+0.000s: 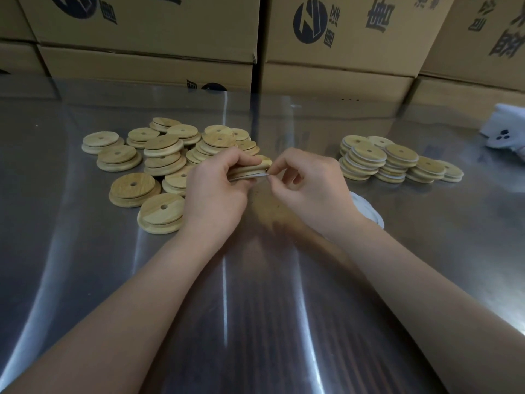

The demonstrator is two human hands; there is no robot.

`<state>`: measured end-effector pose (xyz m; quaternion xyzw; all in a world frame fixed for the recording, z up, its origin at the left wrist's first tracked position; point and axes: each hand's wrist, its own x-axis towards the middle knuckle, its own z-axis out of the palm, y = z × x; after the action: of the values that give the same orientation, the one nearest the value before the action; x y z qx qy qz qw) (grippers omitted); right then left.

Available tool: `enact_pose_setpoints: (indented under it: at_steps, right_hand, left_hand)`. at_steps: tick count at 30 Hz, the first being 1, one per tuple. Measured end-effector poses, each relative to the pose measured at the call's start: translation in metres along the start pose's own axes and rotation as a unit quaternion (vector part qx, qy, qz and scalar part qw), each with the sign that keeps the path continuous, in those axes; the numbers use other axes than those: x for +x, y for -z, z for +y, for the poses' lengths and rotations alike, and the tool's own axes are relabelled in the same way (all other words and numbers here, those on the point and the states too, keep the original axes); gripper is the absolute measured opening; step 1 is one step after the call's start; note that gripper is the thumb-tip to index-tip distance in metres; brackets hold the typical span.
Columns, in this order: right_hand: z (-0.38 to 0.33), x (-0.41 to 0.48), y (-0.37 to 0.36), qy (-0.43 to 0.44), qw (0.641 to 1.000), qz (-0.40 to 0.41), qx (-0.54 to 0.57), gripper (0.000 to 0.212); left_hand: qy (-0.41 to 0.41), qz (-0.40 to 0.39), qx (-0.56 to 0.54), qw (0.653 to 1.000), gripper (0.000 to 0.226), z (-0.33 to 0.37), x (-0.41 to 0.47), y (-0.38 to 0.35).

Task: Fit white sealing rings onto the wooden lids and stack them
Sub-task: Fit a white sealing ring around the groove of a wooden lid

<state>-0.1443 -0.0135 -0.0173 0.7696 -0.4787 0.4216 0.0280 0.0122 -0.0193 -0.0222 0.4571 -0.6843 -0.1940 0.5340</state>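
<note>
The left hand (213, 183) grips a wooden lid (252, 167) edge-on above the worktop (255, 294), its fingers (241, 156) curled over the rim. The right hand (306, 183) pinches the white sealing ring (257, 175) against the lid's lower edge. Bare lids (159, 155) lie heaped to the left, ringed stacks (395, 160) to the right.

Cardboard boxes (341, 52): dark round logo (309, 22); large Chinese characters (380, 15), one reads 唐; others cropped, illegible.
</note>
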Motion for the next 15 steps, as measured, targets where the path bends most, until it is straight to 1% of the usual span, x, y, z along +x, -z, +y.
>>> enact_pose_setpoints:
  at_steps: [7,15]
  right_hand:
    - [0.0008,0.0023,0.0027,-0.003,0.999,-0.029,-0.025,0.002]
    - [0.0008,0.0028,0.0036,0.028,0.999,-0.036,-0.022,0.001]
  left_hand:
    - [0.004,-0.012,-0.015,1.0,0.026,-0.0033,0.0007,-0.0008]
    - [0.006,-0.027,-0.024,0.999,0.032,-0.0061,-0.0011,-0.0024]
